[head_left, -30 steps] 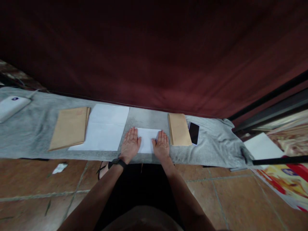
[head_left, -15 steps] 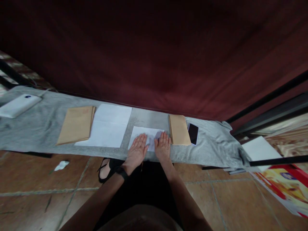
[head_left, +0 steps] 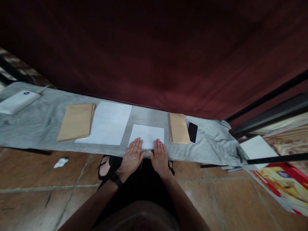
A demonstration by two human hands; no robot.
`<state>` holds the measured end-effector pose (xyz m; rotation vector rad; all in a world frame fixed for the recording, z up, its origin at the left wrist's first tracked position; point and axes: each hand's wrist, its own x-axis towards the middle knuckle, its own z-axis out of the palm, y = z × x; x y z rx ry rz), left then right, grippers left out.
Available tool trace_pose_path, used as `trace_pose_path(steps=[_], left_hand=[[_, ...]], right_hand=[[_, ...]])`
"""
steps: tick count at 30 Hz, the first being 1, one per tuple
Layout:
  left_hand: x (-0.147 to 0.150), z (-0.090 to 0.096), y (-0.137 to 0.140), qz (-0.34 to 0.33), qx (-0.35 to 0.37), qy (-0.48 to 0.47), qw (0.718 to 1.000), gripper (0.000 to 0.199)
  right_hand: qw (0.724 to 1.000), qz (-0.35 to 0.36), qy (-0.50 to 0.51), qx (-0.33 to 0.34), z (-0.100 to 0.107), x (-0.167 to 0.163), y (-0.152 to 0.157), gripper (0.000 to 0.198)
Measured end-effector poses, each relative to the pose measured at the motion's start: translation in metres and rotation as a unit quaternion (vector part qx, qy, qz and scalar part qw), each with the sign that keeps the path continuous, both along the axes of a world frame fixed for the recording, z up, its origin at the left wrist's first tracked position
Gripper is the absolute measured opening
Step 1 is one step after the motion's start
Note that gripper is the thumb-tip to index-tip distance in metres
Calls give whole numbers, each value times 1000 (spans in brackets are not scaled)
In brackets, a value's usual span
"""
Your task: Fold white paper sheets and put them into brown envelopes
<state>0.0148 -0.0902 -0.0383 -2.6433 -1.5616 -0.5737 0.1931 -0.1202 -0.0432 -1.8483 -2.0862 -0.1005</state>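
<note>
A white sheet of paper (head_left: 148, 133), smaller than the other white sheets here and perhaps folded, lies flat on the grey cloth in front of me. My left hand (head_left: 132, 155) rests palm down with its fingertips on the paper's near left edge. Flat over the near right edge lies my right hand (head_left: 159, 155), fingers stretched out. Neither hand grips anything. Left of this paper are larger white sheets (head_left: 110, 123), partly under a stack of brown envelopes (head_left: 75, 122). Another stack of brown envelopes (head_left: 179, 129) sits to the right of my right hand.
The grey cloth (head_left: 211, 141) covers a narrow bench. A dark phone (head_left: 192, 132) lies beside the right stack, and a white device (head_left: 19, 102) with a cable at the far left. A dark red curtain (head_left: 154, 64) hangs behind. A colourful box (head_left: 286, 183) stands at lower right.
Both hands have slid toward me from the middle of the small paper to its near edge, uncovering most of it. The paper and the stacks stay in place.
</note>
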Motion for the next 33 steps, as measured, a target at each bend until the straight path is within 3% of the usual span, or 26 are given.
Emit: trace_pose_path(steps=[9,15,22,28,33], left_hand=[[-25,3,-5,34,-4,-3,999,64],[6,15,21,18,-26,5,999,60],[36,5,59,-12,-102,55,993,61],[31,0,60,-2,-79,25,997,60],[19,1,65,44,-68,8,997,61]], right_hand=[[1000,-3,9,-22,3,32,-8,59],[995,38,76,-50,22,7,22,55],[986,48,115,-113,22,-19,60,59],[994,22,69,-83,7,-10,63,59],[999,-7,37,-26,-3,3,59,59]])
